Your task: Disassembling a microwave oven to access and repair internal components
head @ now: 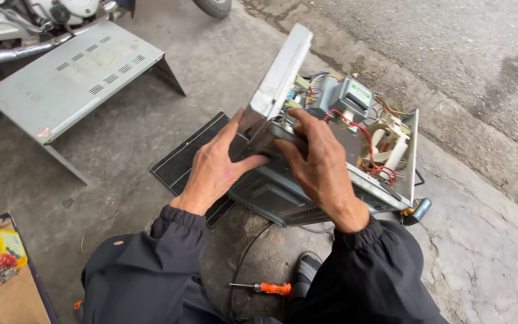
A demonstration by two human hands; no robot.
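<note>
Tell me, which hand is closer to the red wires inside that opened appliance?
Right. The right hand lies on the appliance next to the red wires; the left hand is farther off at its front panel.
</note>
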